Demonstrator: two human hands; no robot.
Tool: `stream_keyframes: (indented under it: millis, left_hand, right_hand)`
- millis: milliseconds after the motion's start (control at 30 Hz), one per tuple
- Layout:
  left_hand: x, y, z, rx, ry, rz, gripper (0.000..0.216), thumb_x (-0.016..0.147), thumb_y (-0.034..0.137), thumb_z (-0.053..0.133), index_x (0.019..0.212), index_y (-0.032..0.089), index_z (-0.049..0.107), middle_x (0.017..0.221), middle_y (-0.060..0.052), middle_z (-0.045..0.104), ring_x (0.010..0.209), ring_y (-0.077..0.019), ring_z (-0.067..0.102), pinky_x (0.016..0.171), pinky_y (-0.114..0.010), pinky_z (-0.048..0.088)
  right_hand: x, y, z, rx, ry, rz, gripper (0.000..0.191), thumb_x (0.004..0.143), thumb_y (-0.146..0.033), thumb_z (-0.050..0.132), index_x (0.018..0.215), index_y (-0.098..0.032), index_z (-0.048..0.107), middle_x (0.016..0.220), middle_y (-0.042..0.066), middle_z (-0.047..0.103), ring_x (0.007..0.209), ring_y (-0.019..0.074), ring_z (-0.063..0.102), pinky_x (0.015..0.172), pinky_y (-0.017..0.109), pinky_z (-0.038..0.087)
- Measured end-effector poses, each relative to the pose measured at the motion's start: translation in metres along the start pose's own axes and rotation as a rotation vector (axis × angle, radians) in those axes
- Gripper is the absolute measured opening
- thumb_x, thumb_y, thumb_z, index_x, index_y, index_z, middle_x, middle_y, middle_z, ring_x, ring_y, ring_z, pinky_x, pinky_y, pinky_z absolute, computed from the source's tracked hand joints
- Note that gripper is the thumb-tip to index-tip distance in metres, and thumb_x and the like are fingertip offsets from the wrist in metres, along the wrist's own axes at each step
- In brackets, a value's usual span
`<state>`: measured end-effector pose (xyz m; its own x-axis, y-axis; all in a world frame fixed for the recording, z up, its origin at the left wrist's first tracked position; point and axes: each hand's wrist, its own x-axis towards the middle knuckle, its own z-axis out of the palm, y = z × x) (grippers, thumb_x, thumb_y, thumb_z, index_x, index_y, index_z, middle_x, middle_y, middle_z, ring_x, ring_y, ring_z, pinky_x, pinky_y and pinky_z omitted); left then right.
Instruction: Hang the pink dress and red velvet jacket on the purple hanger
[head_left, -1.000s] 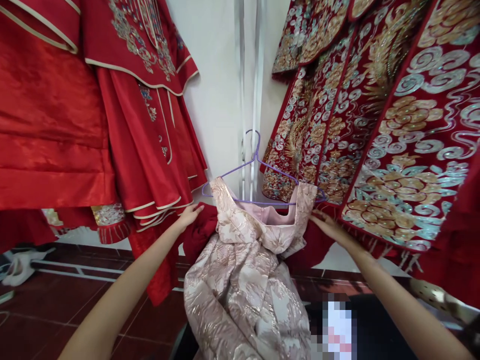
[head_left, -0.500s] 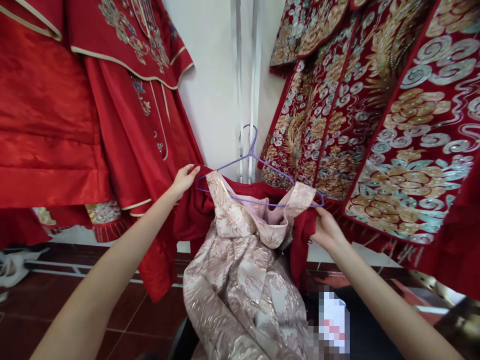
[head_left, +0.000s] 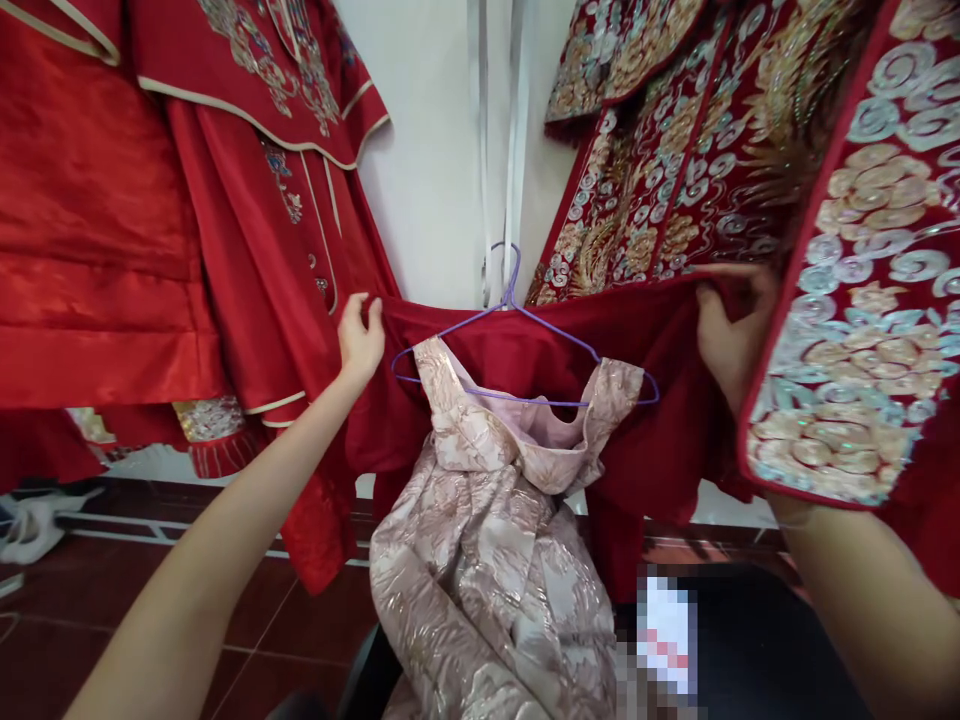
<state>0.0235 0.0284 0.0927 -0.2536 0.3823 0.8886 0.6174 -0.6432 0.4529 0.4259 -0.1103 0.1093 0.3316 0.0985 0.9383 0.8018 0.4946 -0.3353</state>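
A dark red cloth (head_left: pixel 480 335) is stretched sideways between my two hands, behind the pink dress. My left hand (head_left: pixel 361 335) pinches its left upper edge. At the far end my right hand (head_left: pixel 735 325) grips the right upper edge, with part of an embroidered panel covering the wrist. In front of the cloth, the shiny pink brocade dress (head_left: pixel 487 540) has its straps over a purple wire hanger (head_left: pixel 551 320). The hanger's hook is at a white upright rail (head_left: pixel 514 150). I cannot see the cloth's full shape behind the dress.
Plain red garments (head_left: pixel 97 230) hang on the left, with a red jacket (head_left: pixel 247 180) beside them. To the right hangs a heavily embroidered red garment (head_left: pixel 874 290). White shoes (head_left: pixel 34 530) and a low metal rail (head_left: pixel 135 530) are at the lower left, above brown floor tiles (head_left: pixel 277 620).
My right hand has moved right and up, drawing the red cloth out wide and straight, and its forearm is now behind the embroidered panel. My left hand has risen slightly and shifted a little left.
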Motion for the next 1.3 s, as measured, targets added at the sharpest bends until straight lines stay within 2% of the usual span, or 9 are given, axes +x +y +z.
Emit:
stream_keyframes:
  millis: [100,233,333,467,667,800,1000,1100,1300]
  left_hand:
    - [-0.018,0.022,-0.021,0.031,0.055,0.098,0.028,0.09,0.039,0.044,0.105,0.018,0.055,0.103,-0.006,0.061,0.096,-0.0176,0.056,0.09,-0.028,0.04]
    - [-0.054,0.03,-0.047,0.086,-0.349,0.079,0.028,0.083,0.044,0.055,0.097,0.02,0.059,0.088,-0.001,0.064,0.078,-0.0163,0.057,0.079,-0.025,0.043]
    - [-0.07,0.028,-0.049,0.07,-0.521,0.046,0.028,0.08,0.045,0.057,0.094,0.021,0.06,0.089,-0.002,0.066,0.079,-0.0178,0.059,0.078,-0.026,0.044]
    - [-0.081,0.036,-0.027,-0.069,-0.541,0.026,0.022,0.082,0.041,0.056,0.089,0.02,0.058,0.088,-0.002,0.066,0.082,-0.0171,0.061,0.078,-0.026,0.045]
    - [-0.105,0.078,0.019,-0.326,-0.607,-0.007,0.015,0.083,0.034,0.057,0.084,0.019,0.053,0.081,-0.002,0.065,0.076,-0.0145,0.062,0.073,-0.025,0.047]
    - [-0.116,0.082,0.022,-0.393,-0.549,-0.085,0.017,0.082,0.033,0.059,0.091,0.019,0.056,0.09,-0.005,0.067,0.083,-0.0153,0.064,0.078,-0.028,0.049]
    - [-0.122,0.075,0.019,-0.418,-0.634,-0.149,0.03,0.076,0.024,0.066,0.106,0.021,0.064,0.103,-0.007,0.069,0.091,-0.0172,0.065,0.085,-0.032,0.051]
    - [-0.125,0.082,0.028,-0.407,-0.563,-0.157,0.029,0.074,0.021,0.068,0.103,0.02,0.064,0.095,-0.007,0.07,0.085,-0.0165,0.066,0.082,-0.032,0.052]
    - [-0.129,0.095,0.043,-0.381,-0.439,-0.164,0.018,0.073,0.019,0.068,0.086,0.02,0.057,0.085,-0.004,0.068,0.079,-0.0148,0.066,0.075,-0.028,0.053]
  right_hand:
    - [-0.005,-0.028,-0.022,0.018,-0.18,0.026,0.021,0.078,-0.021,0.055,0.095,-0.019,0.069,0.093,0.005,0.07,0.082,0.0172,0.064,0.076,0.031,0.049]
    - [-0.041,-0.039,-0.046,-0.128,-0.835,0.115,0.015,0.074,-0.036,0.064,0.082,-0.025,0.071,0.073,0.003,0.07,0.059,0.0177,0.059,0.057,0.03,0.042]
    - [-0.07,-0.026,-0.031,-0.14,-1.024,0.055,0.013,0.073,-0.037,0.065,0.071,-0.025,0.064,0.06,0.001,0.063,0.05,0.016,0.051,0.055,0.029,0.038]
    - [-0.098,-0.02,0.018,0.071,-1.055,-0.096,0.024,0.077,-0.041,0.061,0.062,-0.023,0.057,0.068,0.006,0.061,0.065,0.0198,0.055,0.067,0.032,0.044]
    - [-0.13,-0.074,0.07,0.362,-1.088,-0.164,0.027,0.089,-0.037,0.049,0.069,-0.02,0.054,0.079,0.006,0.06,0.074,0.019,0.055,0.074,0.035,0.047]
    - [-0.143,-0.093,0.071,0.392,-0.952,-0.073,0.028,0.089,-0.038,0.05,0.069,-0.019,0.052,0.081,0.006,0.058,0.078,0.0189,0.056,0.078,0.036,0.048]
    - [-0.143,-0.065,0.061,0.415,-0.518,0.298,0.027,0.077,-0.044,0.066,0.072,-0.02,0.056,0.116,0.011,0.044,0.104,0.0231,0.055,0.088,0.037,0.052]
    - [-0.137,-0.055,0.065,0.565,-0.508,0.381,0.027,0.075,-0.043,0.068,0.073,-0.021,0.054,0.118,0.009,0.045,0.111,0.0224,0.053,0.088,0.035,0.052]
    - [-0.132,-0.05,0.081,0.781,-0.584,0.524,0.036,0.07,-0.041,0.071,0.096,-0.023,0.053,0.093,0.002,0.058,0.084,0.0144,0.061,0.084,0.032,0.053]
